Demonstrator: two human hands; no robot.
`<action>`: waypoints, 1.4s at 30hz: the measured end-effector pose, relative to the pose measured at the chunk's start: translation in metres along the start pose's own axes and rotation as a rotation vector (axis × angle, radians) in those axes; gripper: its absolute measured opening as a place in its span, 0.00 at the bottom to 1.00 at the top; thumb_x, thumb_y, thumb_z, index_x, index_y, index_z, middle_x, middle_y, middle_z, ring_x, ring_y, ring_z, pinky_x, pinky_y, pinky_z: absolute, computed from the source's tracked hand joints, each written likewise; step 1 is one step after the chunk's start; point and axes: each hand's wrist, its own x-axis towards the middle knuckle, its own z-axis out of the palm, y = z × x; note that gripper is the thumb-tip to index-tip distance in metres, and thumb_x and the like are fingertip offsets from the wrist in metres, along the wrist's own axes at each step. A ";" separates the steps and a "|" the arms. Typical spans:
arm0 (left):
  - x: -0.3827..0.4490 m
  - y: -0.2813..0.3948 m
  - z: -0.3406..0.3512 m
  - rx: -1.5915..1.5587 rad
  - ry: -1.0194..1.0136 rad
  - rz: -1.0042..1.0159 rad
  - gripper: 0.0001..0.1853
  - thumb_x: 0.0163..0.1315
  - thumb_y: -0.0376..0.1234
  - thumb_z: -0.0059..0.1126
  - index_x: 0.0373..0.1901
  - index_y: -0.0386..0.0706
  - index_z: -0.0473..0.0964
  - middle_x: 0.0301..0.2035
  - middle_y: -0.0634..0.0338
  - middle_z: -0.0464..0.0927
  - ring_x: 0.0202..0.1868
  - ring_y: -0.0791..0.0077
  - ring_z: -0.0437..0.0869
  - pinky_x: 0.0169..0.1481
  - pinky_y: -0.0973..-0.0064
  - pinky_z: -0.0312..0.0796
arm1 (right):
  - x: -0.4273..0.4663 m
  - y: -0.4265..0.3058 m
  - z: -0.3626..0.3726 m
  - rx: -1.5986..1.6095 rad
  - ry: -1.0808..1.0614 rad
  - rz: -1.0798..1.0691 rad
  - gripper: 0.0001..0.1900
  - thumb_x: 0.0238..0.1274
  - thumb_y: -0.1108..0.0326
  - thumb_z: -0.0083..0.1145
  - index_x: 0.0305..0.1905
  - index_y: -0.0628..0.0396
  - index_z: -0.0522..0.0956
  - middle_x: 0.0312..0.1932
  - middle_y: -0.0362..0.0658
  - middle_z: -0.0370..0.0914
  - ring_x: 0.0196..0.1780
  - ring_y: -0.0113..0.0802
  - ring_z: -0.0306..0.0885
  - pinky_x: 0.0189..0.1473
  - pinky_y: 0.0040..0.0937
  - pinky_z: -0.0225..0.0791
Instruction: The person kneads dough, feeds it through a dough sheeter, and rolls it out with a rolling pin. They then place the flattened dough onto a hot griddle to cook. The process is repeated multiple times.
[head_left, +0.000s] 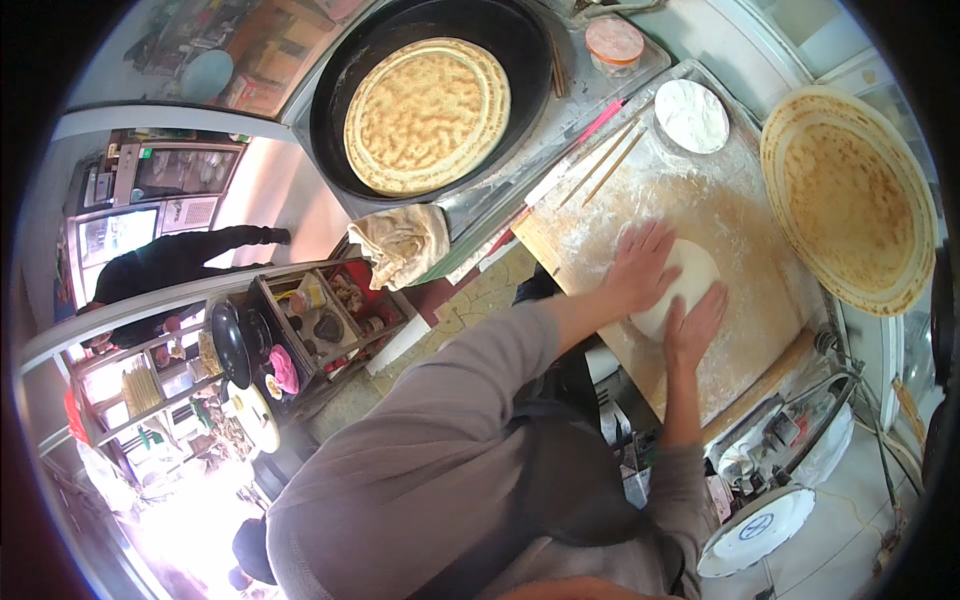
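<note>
A flattened round of pale dough (694, 264) lies on a floured wooden board (727, 360). My left hand (643, 266) rests flat on the dough's upper left part, fingers stretched out. Against its lower right part lies my right hand (694, 322), with the thumb apart from the fingers. Neither hand grips anything. Above them on the board are a bowl of white flour (691, 116) and two thin wooden sticks (613, 166).
A large black pan (330, 120) holds a browned flatbread (427, 116). Another flatbread (851, 202) leans at the right. A crumpled cloth (401, 240) lies by the pan, an enamel basin (757, 531) stands lower right, and a person in dark clothes (157, 262) is at the left.
</note>
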 end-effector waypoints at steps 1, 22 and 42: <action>-0.009 -0.005 0.004 -0.019 0.091 0.045 0.39 0.76 0.50 0.49 0.81 0.38 0.56 0.80 0.42 0.52 0.84 0.46 0.47 0.85 0.44 0.37 | -0.012 0.001 0.006 0.056 0.072 -0.047 0.44 0.72 0.44 0.55 0.77 0.73 0.59 0.78 0.73 0.58 0.81 0.72 0.53 0.82 0.62 0.46; 0.045 -0.030 -0.004 -0.277 -0.012 0.204 0.31 0.79 0.47 0.48 0.69 0.28 0.72 0.68 0.36 0.73 0.71 0.41 0.72 0.75 0.55 0.64 | -0.006 -0.058 -0.021 0.172 0.017 0.077 0.44 0.70 0.41 0.58 0.79 0.60 0.61 0.80 0.57 0.61 0.84 0.55 0.55 0.82 0.56 0.49; -0.115 -0.060 -0.055 0.118 0.262 0.509 0.35 0.73 0.42 0.54 0.79 0.42 0.60 0.73 0.43 0.65 0.76 0.43 0.62 0.79 0.45 0.54 | -0.209 -0.017 -0.119 0.021 -0.065 0.284 0.27 0.64 0.55 0.68 0.64 0.54 0.75 0.52 0.53 0.83 0.54 0.56 0.82 0.55 0.51 0.76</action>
